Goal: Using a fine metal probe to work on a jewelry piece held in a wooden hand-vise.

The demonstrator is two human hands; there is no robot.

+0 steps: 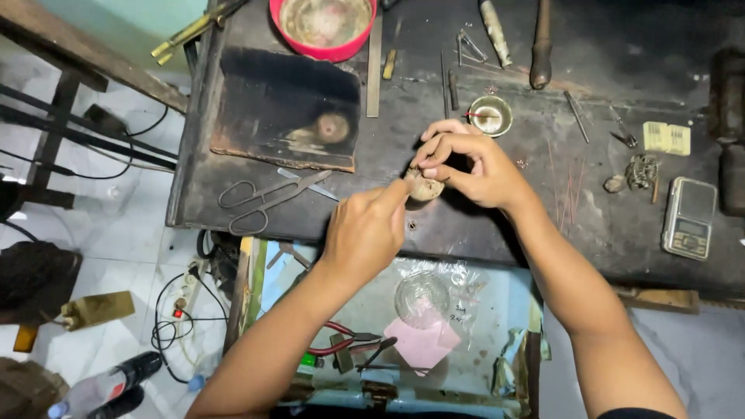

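Both hands are working a small lump [424, 187]: right hand [475, 167] is pinching it closed-fingered, left hand [365, 229] is pressing its fingertip against it; a steady hold seems needed.

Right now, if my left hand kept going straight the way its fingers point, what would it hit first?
The left hand points up and to the right, straight at the small roundish brown lump pinched by the right hand. It looks already in contact with it, though depth is hard to judge.
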